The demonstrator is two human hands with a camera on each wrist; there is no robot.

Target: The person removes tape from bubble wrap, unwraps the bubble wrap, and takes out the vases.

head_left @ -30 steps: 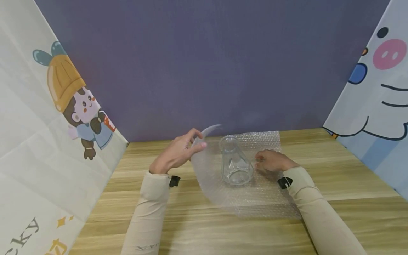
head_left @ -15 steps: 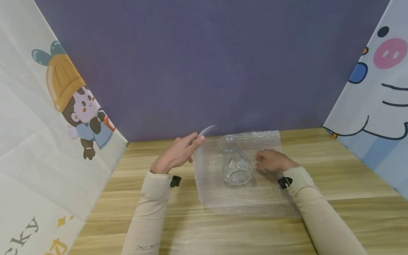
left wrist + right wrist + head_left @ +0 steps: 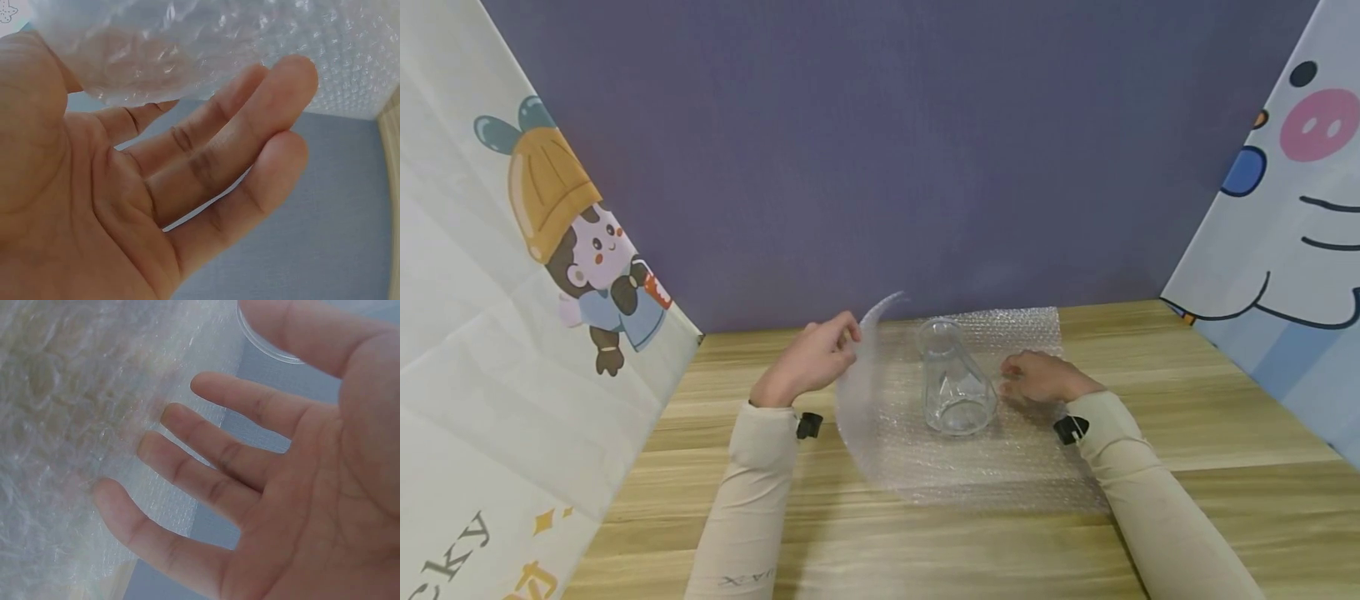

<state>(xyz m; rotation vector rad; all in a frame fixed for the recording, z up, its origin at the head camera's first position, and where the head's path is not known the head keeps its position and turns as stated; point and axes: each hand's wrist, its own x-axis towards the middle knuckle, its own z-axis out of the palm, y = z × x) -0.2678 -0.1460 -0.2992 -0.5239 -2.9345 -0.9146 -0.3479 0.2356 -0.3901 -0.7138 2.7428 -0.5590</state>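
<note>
A clear glass conical flask (image 3: 958, 379) is on a sheet of bubble wrap (image 3: 925, 467), its narrow neck toward the back and its wide base toward me. At the wrap's raised left edge, my left hand (image 3: 812, 358) pinches the sheet between thumb and index finger. Close up in the left wrist view, the wrap (image 3: 181, 50) covers the thumb tip while the other fingers (image 3: 212, 169) extend loosely beneath it. My right hand (image 3: 1041, 377) rests beside the flask, with spread, relaxed fingers (image 3: 212, 481) touching the wrap. A round glass rim (image 3: 275, 353) shows near its thumb.
The wood-grain table (image 3: 865, 550) ends at a dark purple-grey back wall (image 3: 887, 167). White cartoon-printed panels stand at left (image 3: 475, 333) and right (image 3: 1292, 250). Dark wrist devices sit at both cuffs.
My left hand has shifted slightly left, and its fingers have curled more. The wrap's left edge flattened half a second ago and now bows out to the left. Flask and right hand stay put.
</note>
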